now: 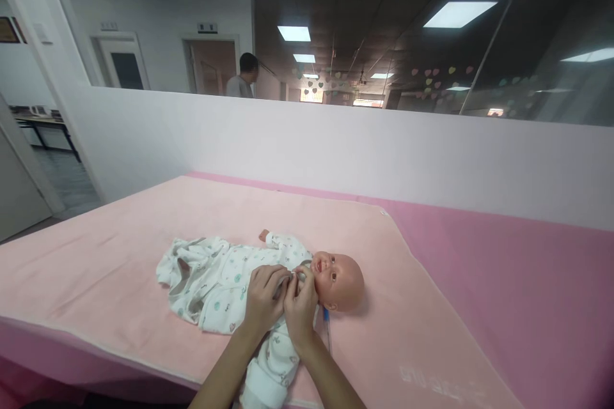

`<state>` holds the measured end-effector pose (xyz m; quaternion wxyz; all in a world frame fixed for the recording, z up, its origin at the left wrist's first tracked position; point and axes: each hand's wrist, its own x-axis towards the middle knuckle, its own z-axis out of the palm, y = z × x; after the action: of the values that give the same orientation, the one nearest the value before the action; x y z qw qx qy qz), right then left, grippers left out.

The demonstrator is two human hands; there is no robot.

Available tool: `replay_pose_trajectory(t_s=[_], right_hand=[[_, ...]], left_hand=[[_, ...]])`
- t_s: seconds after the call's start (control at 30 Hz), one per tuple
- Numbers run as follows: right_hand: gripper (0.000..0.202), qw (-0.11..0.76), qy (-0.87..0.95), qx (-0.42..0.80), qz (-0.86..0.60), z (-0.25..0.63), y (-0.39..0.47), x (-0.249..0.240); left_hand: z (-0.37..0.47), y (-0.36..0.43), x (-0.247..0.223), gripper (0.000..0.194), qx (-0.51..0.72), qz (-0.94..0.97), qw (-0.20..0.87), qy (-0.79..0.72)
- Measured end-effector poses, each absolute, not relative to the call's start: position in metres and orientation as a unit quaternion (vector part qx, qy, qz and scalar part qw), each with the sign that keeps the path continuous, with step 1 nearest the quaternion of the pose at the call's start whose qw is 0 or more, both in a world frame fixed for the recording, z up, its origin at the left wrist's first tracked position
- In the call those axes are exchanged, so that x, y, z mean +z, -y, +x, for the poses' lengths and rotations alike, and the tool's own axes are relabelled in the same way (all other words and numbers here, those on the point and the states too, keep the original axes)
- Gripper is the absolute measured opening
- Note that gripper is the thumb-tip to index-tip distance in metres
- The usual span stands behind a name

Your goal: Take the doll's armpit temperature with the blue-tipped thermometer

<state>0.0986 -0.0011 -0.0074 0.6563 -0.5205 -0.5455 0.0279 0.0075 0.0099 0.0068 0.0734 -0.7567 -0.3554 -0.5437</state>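
Observation:
A baby doll (343,281) lies on its back on a pink mat (119,217), its bald head to the right. It wears a white baby romper (225,278) with small printed figures. My left hand (266,294) and my right hand (301,297) meet at the romper's neck, just below the doll's chin. Both have their fingers pinched on the cloth there. Whether a button or snap is between the fingertips is hidden. One doll hand (263,235) shows from the far sleeve, while the near sleeve (273,358) reaches toward me. The romper's leg end lies crumpled at the left.
Beneath the mat, a darker pink surface (542,287) extends to the right. A low white wall (336,147) with glass above runs behind. Beyond the glass is a person (244,77). A blue tag or strip (326,314) shows near the doll's neck.

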Motion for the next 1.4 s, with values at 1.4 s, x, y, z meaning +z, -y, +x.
replay_pose_trajectory(t_s=[1.4], right_hand=[[0.034, 0.517, 0.729, -0.09, -0.438, 0.1, 0.01, 0.005]], left_hand=[[-0.037, 0.0, 0.018, 0.016, -0.434, -0.762, -0.132, 0.463]])
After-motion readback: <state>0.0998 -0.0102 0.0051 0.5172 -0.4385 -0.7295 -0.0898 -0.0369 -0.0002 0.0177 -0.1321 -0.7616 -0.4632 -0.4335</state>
